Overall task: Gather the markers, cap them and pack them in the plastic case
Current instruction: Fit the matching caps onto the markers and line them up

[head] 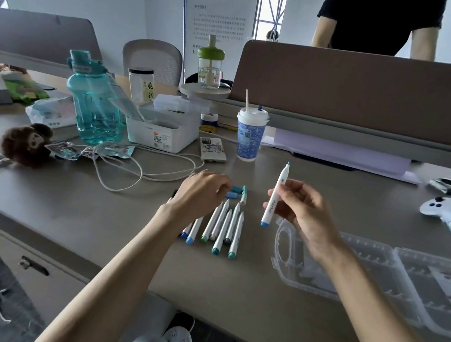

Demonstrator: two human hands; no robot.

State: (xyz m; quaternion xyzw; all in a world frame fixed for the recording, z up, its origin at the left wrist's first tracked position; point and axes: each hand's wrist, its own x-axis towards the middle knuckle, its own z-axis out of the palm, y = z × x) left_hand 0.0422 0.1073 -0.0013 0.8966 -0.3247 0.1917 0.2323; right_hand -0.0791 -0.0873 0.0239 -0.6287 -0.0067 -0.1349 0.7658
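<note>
The head view gives the only look. The right hand (303, 209) pinches a white marker (274, 195) between thumb and curled fingers just right of centre. It is lifted clear of the desk (116, 214) and nearly upright, its bare tip leaning toward 1 o'clock and its blue-capped end toward 7 o'clock. The left hand (201, 193) lies left of centre, palm down, with its fingers bent over a small cluster of loose caps (237, 191). Whether it already pinches one I cannot tell, since the fingertips hide the contact. At 6 o'clock from those caps, a row of markers (223, 227) lies side by side on the desk, bare tips toward 12 o'clock and coloured ends toward 6 o'clock. The clear plastic case (376, 277) lies open and flat at 4 o'clock from centre, just beside the right wrist, and no markers are visible in it. A paper cup (250, 137) with a straw stands at 12 o'clock from the caps, well apart. The step in hand looks like capping: one marker is up and a matching cap is being sought. The next move probably calls for choosing the blue cap, bringing it to the bare tip, lining it up along the barrel and pressing it home. The marker would then go into a slot in the case.
</note>
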